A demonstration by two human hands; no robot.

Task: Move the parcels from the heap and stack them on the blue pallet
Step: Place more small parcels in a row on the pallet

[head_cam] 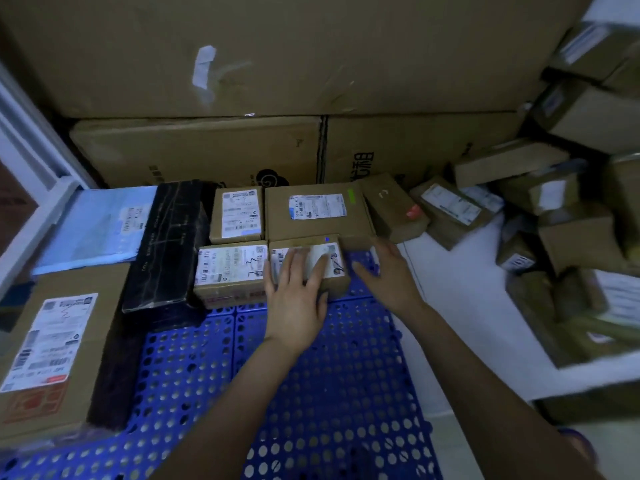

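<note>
A small cardboard parcel (337, 277) with a white label sits on the blue pallet (311, 375), in the front row of parcels. My left hand (298, 299) lies flat on its top, fingers spread and straight, thumb against its front face. My right hand (388, 271) hovers open just right of the parcel, fingers relaxed, holding nothing. Beside it stand a second labelled small parcel (230, 271), two cardboard boxes behind (239, 216) (317, 213), a black wrapped parcel (169, 244) and a large box (59, 348) at left. The heap (554, 220) lies at right.
Large cardboard cartons (277, 64) form a wall behind the pallet. A light blue flat package (97, 230) lies at the back left. White floor (460, 306) runs between the pallet and the heap. A white frame (31, 140) stands at far left.
</note>
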